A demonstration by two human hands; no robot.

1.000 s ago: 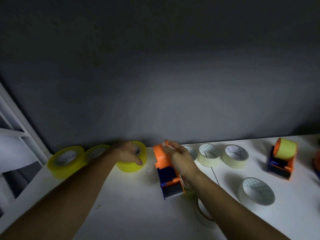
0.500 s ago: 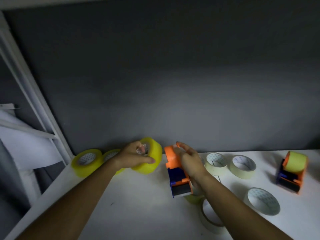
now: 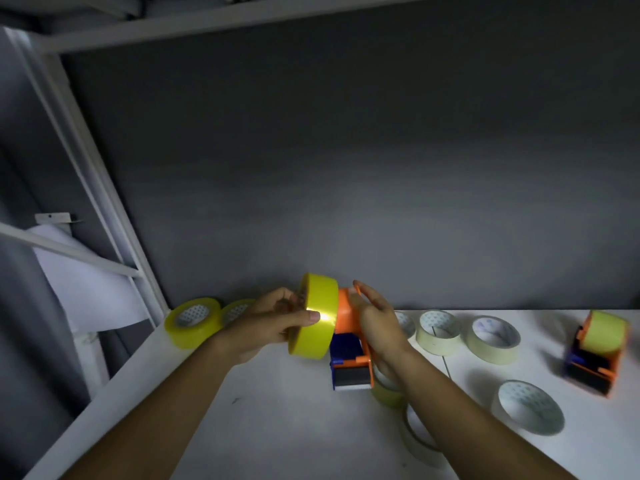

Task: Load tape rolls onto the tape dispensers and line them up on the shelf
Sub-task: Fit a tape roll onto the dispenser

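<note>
Fingers and thumb of the left hand [image 3: 273,323] pinch an upright yellow tape roll [image 3: 316,320] (lifted off the shelf [image 3: 277,427]) against the orange dispenser [image 3: 349,341], near the shelf's back edge; the right hand [image 3: 375,320] lies on the dispenser with fingers nearly straight.

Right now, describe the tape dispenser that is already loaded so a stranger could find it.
Follow the white shelf to its far right end. There stands an orange and blue tape dispenser, apart from both hands. Unlike the other dispenser, it carries a pale yellow roll on top.
</note>
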